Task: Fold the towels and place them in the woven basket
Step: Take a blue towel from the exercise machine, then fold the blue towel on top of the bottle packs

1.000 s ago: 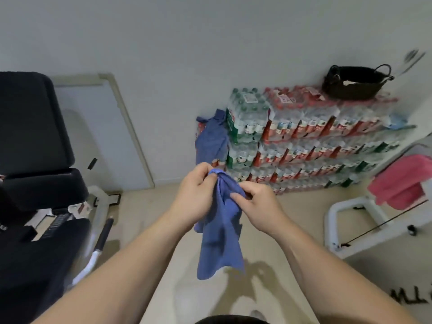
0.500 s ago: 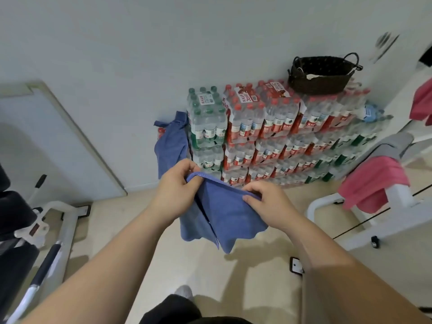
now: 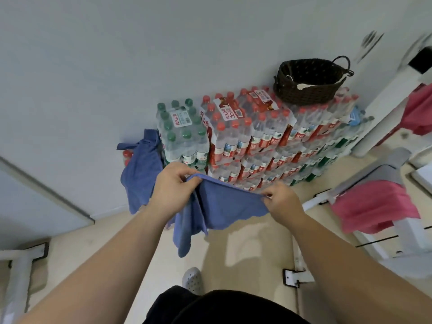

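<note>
A blue towel [image 3: 224,204] hangs in the air between my hands, its top edge stretched out. My left hand [image 3: 174,189] pinches the left end, where a loose fold droops down. My right hand [image 3: 281,201] pinches the right corner. The dark woven basket [image 3: 308,92] sits on top of the stacked water-bottle packs at the back right, well beyond both hands, with something pale inside. A second blue towel [image 3: 140,174] is draped at the left side of the bottle stack.
Shrink-wrapped water-bottle packs [image 3: 254,141] are stacked against the white wall. Pink towels [image 3: 371,206] hang on a white rack at the right, another pink cloth [image 3: 418,113] above it. A white frame [image 3: 21,265] stands at the lower left. My foot [image 3: 191,278] is on the beige floor.
My hands have drawn apart, spreading the bunched blue towel along its top edge. The view has swung right, so the black chair has left the frame and the basket is closer to centre.
</note>
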Tool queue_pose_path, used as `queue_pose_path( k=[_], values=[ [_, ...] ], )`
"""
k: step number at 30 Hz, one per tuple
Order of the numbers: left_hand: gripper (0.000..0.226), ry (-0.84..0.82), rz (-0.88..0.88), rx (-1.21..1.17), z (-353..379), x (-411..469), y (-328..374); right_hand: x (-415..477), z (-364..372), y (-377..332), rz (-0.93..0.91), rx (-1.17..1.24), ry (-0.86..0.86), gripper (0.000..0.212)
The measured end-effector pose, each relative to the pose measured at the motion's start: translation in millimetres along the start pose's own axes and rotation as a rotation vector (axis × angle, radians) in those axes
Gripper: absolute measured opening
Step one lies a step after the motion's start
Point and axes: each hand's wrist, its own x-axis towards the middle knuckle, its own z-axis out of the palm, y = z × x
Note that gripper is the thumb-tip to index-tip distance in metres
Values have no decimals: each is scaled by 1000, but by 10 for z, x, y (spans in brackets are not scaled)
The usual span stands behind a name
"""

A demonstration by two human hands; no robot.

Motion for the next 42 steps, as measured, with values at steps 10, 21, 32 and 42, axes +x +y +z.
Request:
queue_pose_path(
  k=[10, 21, 32, 42],
  values=[
    [12, -15, -141, 396, 220, 1093, -477, 930, -303, -171, 55, 131, 291, 17],
    [16, 35, -388, 440, 579, 2154, -603, 2669, -655, 14, -128, 227, 331, 10],
    [15, 231, -291, 565, 670, 3386, -19, 4090, -1306, 84, -113, 334, 372, 10],
    [37, 161, -79, 901, 726, 4483, -85, 4665, -1158, -303, -108, 358, 297, 69]
  ],
)
